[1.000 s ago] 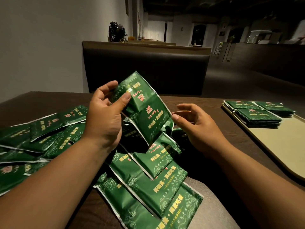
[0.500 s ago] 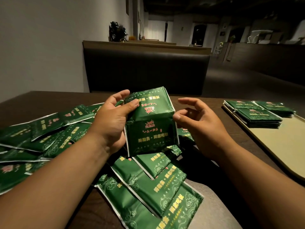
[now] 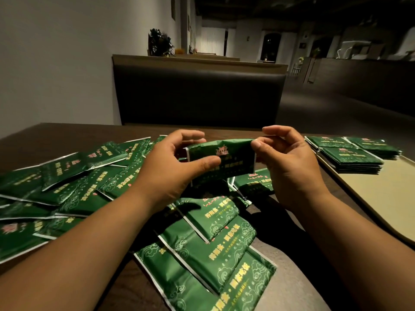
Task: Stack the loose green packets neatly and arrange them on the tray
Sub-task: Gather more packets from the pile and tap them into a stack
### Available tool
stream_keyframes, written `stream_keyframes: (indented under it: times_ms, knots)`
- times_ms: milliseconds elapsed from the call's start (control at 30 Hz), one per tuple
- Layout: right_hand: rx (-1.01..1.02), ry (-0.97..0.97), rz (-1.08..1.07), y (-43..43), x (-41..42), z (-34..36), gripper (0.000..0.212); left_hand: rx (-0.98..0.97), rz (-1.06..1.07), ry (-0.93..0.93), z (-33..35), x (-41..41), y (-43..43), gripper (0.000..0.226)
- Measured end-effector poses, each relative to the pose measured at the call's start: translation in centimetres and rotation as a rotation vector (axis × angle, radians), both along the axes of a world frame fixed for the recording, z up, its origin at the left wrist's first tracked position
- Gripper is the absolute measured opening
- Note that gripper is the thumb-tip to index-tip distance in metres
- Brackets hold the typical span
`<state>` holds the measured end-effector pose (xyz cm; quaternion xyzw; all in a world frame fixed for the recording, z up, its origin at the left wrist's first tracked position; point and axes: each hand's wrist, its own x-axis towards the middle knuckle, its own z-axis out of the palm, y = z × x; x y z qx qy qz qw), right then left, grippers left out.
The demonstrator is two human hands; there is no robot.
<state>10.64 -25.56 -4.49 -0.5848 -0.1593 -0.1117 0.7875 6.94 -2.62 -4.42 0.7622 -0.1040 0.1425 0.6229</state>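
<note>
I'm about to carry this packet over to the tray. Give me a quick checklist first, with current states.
1. Packet gripped: ok. Left hand grips its left side, right hand pinches its top right corner.
2. Packet flat, uncreased: cannot tell; the hands cover its edges.
3. Room on tray: ok; bare surface nearer than the stacks.
4. Stacks squared: ok, as far as visible.
5. Loose packets cleared: not ok; many lie scattered on the table.
</note>
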Motion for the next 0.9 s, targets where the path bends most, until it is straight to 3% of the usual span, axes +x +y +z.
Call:
stream_keyframes:
  times_ms: [67,133,300,400,533,700,767,833,900]
  knots:
    - [-0.003,-0.005,-0.020,0.0,0.0,0.0,0.040,0.061,0.044,-0.034,-0.1,0.3,-0.1,0.033]
    - [-0.039,-0.008,-0.041,0.1,0.1,-0.1,0.039,0.001,0.010,-0.052,-0.2,0.4,-0.1,0.021]
    - [-0.250,0.049,0.043,0.5,-0.6,-0.2,0.049,-0.072,-0.026,-0.050,0.0,0.2,-0.3,0.015]
    - [-0.381,0.059,0.051,0.7,-0.8,-0.3,0.033,-0.016,0.014,-0.036,0.0,0.2,-0.4,0.016]
    - [-0.388,0.079,0.034,0.6,-0.7,-0.3,0.026,0.081,0.042,-0.005,-0.2,0.1,-0.3,0.021]
    - [-0.239,0.088,-0.024,0.1,-0.1,0.1,0.018,0.289,0.216,-0.051,-0.4,0.6,0.5,0.030]
    - [-0.155,0.134,-0.134,-0.3,0.2,0.4,0.015,0.478,0.301,-0.022,-0.4,1.1,1.2,0.034]
    - [-0.222,0.187,-0.312,-0.8,0.5,0.5,0.016,0.696,0.347,0.056,-0.5,1.1,1.5,0.052]
    - [-0.413,0.241,-0.450,-1.6,0.7,0.2,0.015,0.808,0.353,0.132,-0.6,0.9,1.4,0.070]
